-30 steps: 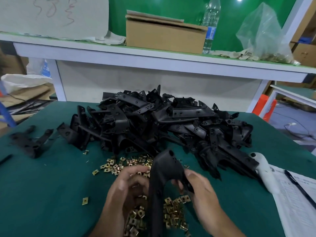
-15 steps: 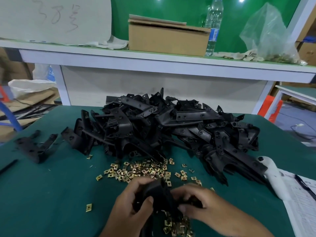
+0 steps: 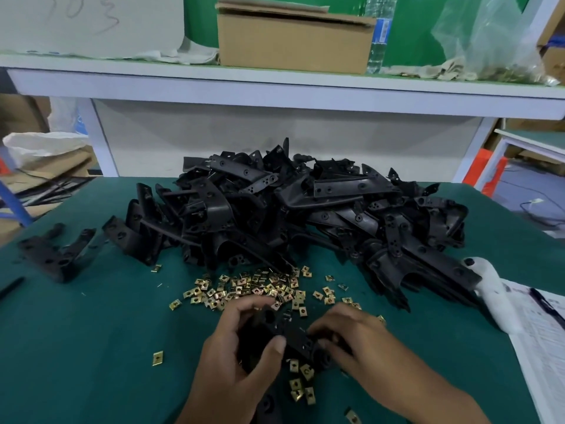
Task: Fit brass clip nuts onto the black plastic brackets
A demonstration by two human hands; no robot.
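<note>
A black plastic bracket lies low between my two hands, just above the green table. My left hand wraps its left end, thumb on top. The fingertips of my right hand pinch its right end; whether a clip nut is under them is hidden. Loose brass clip nuts are scattered just beyond my hands, with a few more nuts below the bracket. A big heap of black brackets fills the table's middle.
Two separate brackets lie at the far left. A white handheld tool and a paper form sit at the right. A single nut lies left of my hands. A shelf behind carries a cardboard box, a bottle and a plastic bag.
The bracket went from upright in front of me to lying low and level. Both hands came down and closed around its ends.
</note>
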